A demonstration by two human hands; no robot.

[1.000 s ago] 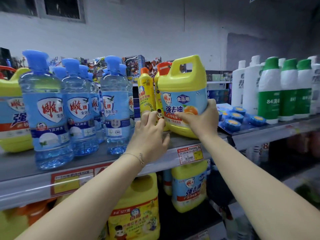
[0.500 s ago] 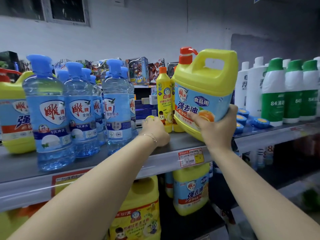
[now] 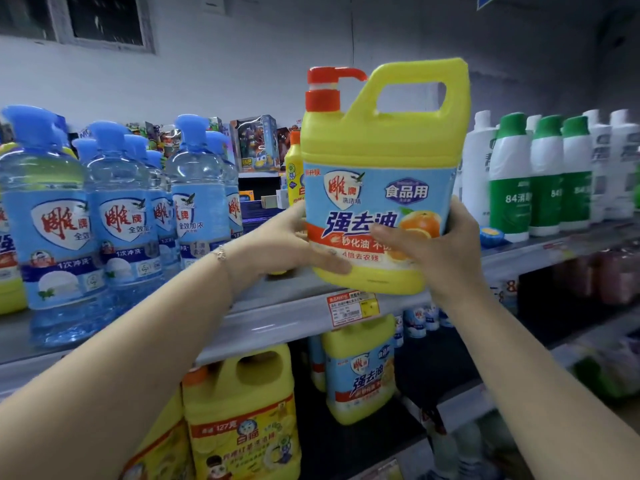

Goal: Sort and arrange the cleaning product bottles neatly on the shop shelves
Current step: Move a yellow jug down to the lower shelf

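Head view: the left hand and right hand both clasp the lower body of the yellow detergent jug, thumbs on its label, holding it upright over the front edge of the upper shelf. Gripped low with its handle unused, it could tip or slip. Pushed back carelessly, it may topple the slim yellow bottle just behind.

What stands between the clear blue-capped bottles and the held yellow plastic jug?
A slim yellow bottle with an orange cap, partly hidden behind the jug; head view.
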